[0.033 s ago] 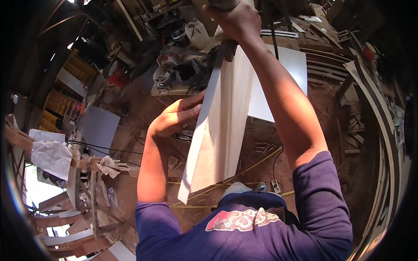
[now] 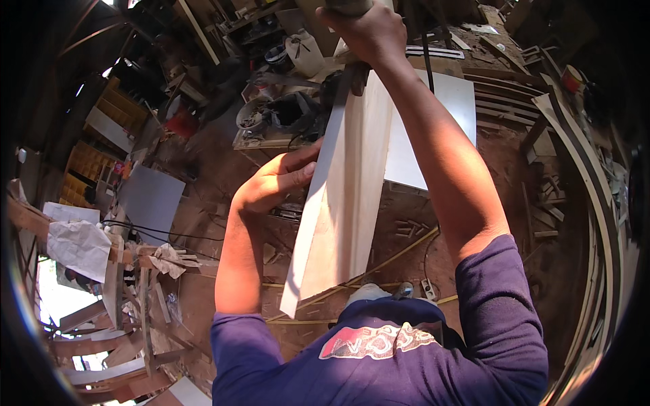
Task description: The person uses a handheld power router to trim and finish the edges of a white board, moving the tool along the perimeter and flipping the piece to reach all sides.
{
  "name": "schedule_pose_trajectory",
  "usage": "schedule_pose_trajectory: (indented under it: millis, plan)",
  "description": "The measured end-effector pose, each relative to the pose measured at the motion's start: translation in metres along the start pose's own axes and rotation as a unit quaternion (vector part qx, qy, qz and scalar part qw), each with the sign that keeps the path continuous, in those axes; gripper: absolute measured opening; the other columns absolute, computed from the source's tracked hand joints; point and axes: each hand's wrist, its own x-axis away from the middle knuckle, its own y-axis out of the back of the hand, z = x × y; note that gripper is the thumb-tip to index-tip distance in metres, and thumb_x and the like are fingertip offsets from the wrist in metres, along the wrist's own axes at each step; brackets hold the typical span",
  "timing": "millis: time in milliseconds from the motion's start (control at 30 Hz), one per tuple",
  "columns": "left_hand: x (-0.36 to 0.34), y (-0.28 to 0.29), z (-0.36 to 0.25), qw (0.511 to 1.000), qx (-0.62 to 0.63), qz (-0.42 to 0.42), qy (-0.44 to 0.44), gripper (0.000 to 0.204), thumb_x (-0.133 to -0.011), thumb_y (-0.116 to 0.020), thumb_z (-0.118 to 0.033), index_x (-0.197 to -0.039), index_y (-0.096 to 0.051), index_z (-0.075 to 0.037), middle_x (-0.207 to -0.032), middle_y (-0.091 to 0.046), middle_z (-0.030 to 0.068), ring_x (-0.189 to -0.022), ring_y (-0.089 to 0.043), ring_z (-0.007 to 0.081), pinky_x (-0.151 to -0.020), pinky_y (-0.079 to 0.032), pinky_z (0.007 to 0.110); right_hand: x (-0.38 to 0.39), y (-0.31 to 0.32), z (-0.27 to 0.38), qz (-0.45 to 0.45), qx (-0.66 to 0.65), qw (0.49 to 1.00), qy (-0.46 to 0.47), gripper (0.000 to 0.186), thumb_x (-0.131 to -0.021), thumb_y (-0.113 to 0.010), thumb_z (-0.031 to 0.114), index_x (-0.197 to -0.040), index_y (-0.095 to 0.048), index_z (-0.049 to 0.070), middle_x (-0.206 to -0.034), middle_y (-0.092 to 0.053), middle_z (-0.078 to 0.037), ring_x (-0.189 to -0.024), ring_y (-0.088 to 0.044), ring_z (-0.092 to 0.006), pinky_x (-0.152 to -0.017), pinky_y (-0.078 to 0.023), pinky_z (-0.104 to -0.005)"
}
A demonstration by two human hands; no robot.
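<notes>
A long pale wooden board [image 2: 349, 203] with a white face along its left side runs away from my body over a white panel [image 2: 447, 115]. My left hand [image 2: 274, 179] grips the board's left edge, fingers curled toward its underside. At the top of the view, my right hand [image 2: 369, 37] is wrapped round a dark power tool [image 2: 345, 7], mostly cut off by the frame, above the board's far end. A black cord [image 2: 426, 54] hangs beside that hand.
A cluttered bench [image 2: 261, 143] with buckets and a plastic jug [image 2: 303, 53] lies beyond my left hand. Curved wooden strips [image 2: 582, 176] stand at right. A grey sheet [image 2: 152, 199], paper-draped timber frame and cords are at left. Offcuts and a power strip [image 2: 428, 289] lie on the floor.
</notes>
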Motion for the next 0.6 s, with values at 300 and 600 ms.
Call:
schedule_pose_trajectory:
  millis: [300, 600]
  plan:
    - [-0.018, 0.004, 0.018, 0.998, -0.058, 0.025, -0.026, 0.077, -0.106, -0.063, -0.035, -0.165, -0.026, -0.001, -0.167, -0.039, 0.0107, -0.151, -0.035, 0.0191, -0.123, -0.025, 0.035, 0.014, -0.020, -0.014, -0.056, 0.034, 0.997, 0.041, 0.059, -0.069, -0.077, 0.067, -0.091, -0.082, 0.012, -0.079, -0.078, -0.010, -0.086, -0.078, -0.0294, -0.082, -0.059, -0.0418]
    - [-0.041, 0.004, 0.052, 0.984, 0.015, 0.062, -0.166, 0.092, -0.102, -0.065, -0.051, -0.168, -0.020, -0.004, -0.165, -0.039, 0.0122, -0.147, -0.038, 0.0199, -0.121, -0.029, 0.036, 0.080, -0.012, 0.025, -0.058, 0.037, 0.996, 0.048, 0.049, -0.077, -0.083, 0.055, -0.103, -0.079, 0.013, -0.092, -0.080, -0.006, -0.090, -0.077, -0.0206, -0.085, -0.056, -0.0365]
